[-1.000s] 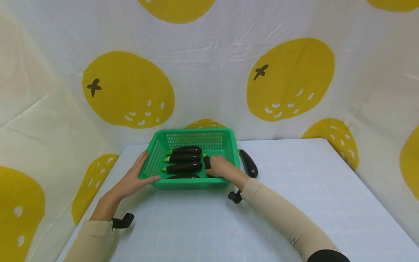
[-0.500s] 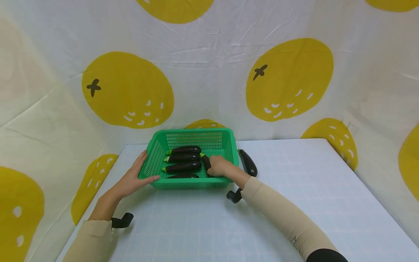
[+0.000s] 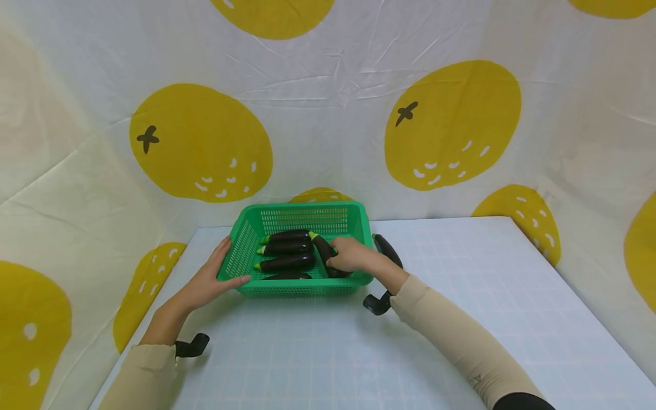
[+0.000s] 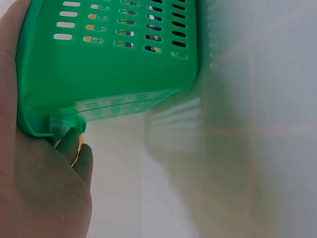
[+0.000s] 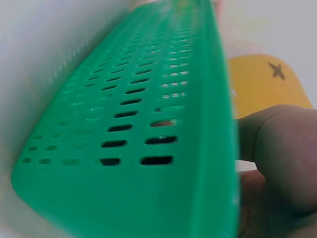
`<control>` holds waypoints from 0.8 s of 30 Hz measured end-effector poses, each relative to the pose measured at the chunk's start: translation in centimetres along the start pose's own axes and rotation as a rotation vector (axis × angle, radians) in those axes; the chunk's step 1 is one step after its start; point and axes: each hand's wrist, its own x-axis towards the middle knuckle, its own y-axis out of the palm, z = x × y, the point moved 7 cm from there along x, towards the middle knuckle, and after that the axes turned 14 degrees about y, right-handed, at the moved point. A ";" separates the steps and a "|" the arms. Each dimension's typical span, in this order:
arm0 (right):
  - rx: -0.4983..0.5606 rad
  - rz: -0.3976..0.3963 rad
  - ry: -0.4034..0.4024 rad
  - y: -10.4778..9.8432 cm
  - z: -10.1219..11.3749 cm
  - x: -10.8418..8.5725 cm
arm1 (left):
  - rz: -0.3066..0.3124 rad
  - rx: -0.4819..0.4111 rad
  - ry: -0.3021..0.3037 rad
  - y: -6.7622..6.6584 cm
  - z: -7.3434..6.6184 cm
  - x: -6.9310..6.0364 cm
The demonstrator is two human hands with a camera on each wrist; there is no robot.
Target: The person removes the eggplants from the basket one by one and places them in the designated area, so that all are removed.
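Note:
A green plastic basket (image 3: pixel 302 287) stands toward the back of the table. In the head view my left hand (image 3: pixel 210 279) grips its front-left corner, thumb over the front rim and fingers along the left side. The left wrist view has fingertips tucked at the rim. My right hand (image 3: pixel 350 254) reaches into the basket and holds a dark eggplant (image 3: pixel 323 250) lying slantwise, green stem toward the back. Part of that eggplant is hidden by the fingers. Left of it, several eggplants (image 3: pixel 287 262) lie in a row, stems to the left; the front one is partly behind the rim.
One more eggplant (image 3: pixel 388 249) lies on the table outside the basket, just right of it and partly behind the right wrist. The pale checked table (image 3: pixel 287 359) meets a cloth backdrop (image 3: pixel 328 142) with yellow fruit shapes behind the basket.
My right hand has shifted slightly right and back. The slanted eggplant shows more of its length, and its stem has moved left and back. The left hand and basket have stayed put.

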 end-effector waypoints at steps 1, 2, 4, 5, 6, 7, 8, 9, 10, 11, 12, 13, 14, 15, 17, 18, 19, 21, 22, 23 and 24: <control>0.020 0.010 -0.011 -0.1 -0.1 -0.1 | 0.003 0.000 0.001 0.0 0.0 0.0; 0.039 0.017 -0.021 -0.3 -0.2 -0.2 | 0.002 0.000 0.001 0.0 0.0 0.0; 0.089 0.037 -0.049 -0.7 -0.4 -0.3 | 0.001 0.000 0.001 0.0 -0.2 0.0; 0.112 0.046 -0.061 -0.9 -0.5 -0.3 | 0.001 0.000 0.002 0.0 -0.2 0.0; 0.144 0.058 -0.077 -1.1 -0.7 -0.3 | 0.000 0.001 0.003 -0.1 -0.3 0.0; 0.177 0.073 -0.089 -1.2 -0.8 -0.3 | 0.002 0.001 0.002 -0.1 -0.3 0.0; 0.212 0.090 -0.098 -1.3 -1.0 -0.4 | 0.002 0.000 -0.002 -0.1 -0.3 0.0; 0.249 0.112 -0.109 -1.4 -1.1 -0.4 | 0.004 0.002 -0.006 -0.1 -0.3 -0.1; 0.285 0.130 -0.117 -1.5 -1.3 -0.5 | 0.003 0.002 -0.008 -0.1 -0.4 -0.1; 0.312 0.144 -0.124 -1.5 -1.4 -0.5 | 0.003 0.001 -0.009 -0.2 -0.4 -0.1; 0.347 0.164 -0.129 -1.5 -1.5 -0.6 | 0.004 -0.001 -0.011 -0.2 -0.4 0.0; 0.376 0.179 -0.133 -1.5 -1.7 -0.7 | 0.004 -0.004 -0.013 -0.2 -0.3 0.0; 0.407 0.194 -0.134 -1.5 -1.8 -0.8 | 0.004 -0.006 -0.013 -0.1 -0.3 0.0; 0.429 0.201 -0.136 -1.5 -1.9 -0.9 | 0.003 -0.010 -0.012 -0.1 -0.3 0.0; 0.466 0.208 -0.141 -1.4 -2.1 -1.1 | 0.002 -0.016 -0.012 0.0 -0.2 -0.1; 0.484 0.210 -0.141 -1.4 -2.2 -1.1 | 0.002 -0.016 -0.012 0.0 -0.2 -0.1; 0.498 0.208 -0.141 -1.5 -2.3 -1.2 | 0.001 -0.015 -0.010 0.0 -0.1 -0.1; 0.512 0.202 -0.137 -1.7 -2.5 -1.3 | -0.003 -0.012 -0.007 0.0 -0.1 -0.1; 0.520 0.202 -0.138 -1.9 -2.6 -1.4 | -0.006 -0.008 -0.006 0.0 0.0 0.0; 0.523 0.203 -0.139 -2.1 -2.7 -1.5 | -0.007 -0.006 -0.005 0.0 0.0 0.0; 0.526 0.206 -0.137 -2.2 -2.9 -1.6 | -0.010 -0.006 -0.004 0.0 0.0 0.0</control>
